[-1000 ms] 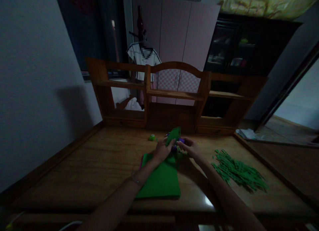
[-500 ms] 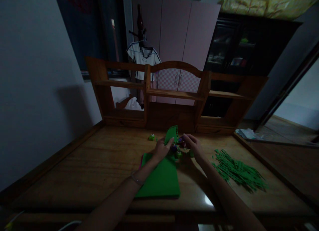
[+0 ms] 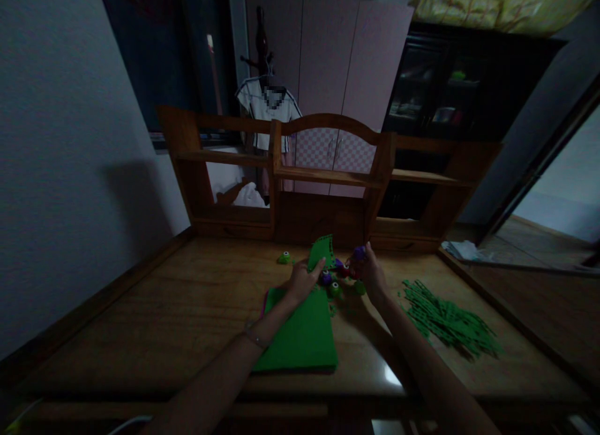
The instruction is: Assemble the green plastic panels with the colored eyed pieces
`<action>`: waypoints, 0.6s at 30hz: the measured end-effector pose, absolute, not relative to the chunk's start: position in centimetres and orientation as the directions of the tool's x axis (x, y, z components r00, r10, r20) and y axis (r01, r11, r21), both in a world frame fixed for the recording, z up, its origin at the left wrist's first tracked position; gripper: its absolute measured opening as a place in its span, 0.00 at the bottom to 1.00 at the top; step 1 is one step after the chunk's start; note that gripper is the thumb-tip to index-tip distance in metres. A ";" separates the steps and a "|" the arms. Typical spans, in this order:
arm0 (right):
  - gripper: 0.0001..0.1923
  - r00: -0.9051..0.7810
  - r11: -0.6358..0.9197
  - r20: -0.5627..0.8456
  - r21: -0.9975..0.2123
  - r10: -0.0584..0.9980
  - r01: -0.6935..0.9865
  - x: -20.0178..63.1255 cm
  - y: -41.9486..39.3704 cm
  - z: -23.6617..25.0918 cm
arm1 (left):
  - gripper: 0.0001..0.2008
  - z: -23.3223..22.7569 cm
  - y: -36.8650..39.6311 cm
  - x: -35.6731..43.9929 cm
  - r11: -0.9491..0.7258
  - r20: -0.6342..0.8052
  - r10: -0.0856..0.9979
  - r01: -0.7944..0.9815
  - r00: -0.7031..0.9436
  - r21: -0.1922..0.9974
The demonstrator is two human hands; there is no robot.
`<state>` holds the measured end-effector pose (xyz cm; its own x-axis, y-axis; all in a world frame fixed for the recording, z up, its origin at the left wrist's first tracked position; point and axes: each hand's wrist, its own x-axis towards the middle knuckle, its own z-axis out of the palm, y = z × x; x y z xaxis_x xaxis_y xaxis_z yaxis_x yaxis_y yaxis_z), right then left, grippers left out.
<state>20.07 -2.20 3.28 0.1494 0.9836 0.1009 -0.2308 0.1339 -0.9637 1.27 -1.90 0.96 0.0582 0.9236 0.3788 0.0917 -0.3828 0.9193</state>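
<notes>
At frame centre, the left hand (image 3: 300,282) pinches a small green sheet with a notched upper edge (image 3: 321,252), held upright above the wooden surface (image 3: 164,316). Just right, the right hand (image 3: 372,274) fingers close on a small purple punch (image 3: 359,254).

The scene is dimly lit and underexposed, with colours muted. Daylight is admitted from the doorway (image 3: 569,197) at the right. A small glare patch is seen on the bench (image 3: 391,377). A soft shadow is cast on the left wall (image 3: 70,191). Straight lines are bent toward the edges by wide-angle distortion, and fine detail is lost to noise.
</notes>
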 end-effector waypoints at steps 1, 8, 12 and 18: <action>0.28 0.137 0.119 0.086 -0.958 0.987 -0.259 20.1 -2.1 3.3 | 0.17 0.9 -1.9 1.2 -0.378 0.374 0.926 0.098 0.058 0.921; 0.26 -0.029 0.022 0.035 -0.929 0.999 -0.369 19.8 -2.3 3.9 | 0.18 1.0 -2.0 1.3 -0.361 0.351 0.931 0.110 0.101 0.926; 0.23 -0.063 0.022 0.053 -0.909 0.997 -0.416 19.4 -2.6 3.9 | 0.18 1.2 -2.2 1.5 -0.373 0.360 0.922 0.077 0.140 0.925; 0.23 -0.073 0.014 0.052 -0.897 0.996 -0.441 19.1 -2.4 3.6 | 0.24 1.1 -2.1 1.2 -0.268 0.259 0.959 0.080 0.112 0.960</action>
<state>19.13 -2.42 3.58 -0.0732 0.9960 0.0517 -0.4413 0.0142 -0.8973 1.23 -2.07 1.09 0.1122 0.9594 0.2587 0.0797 -0.2682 0.9601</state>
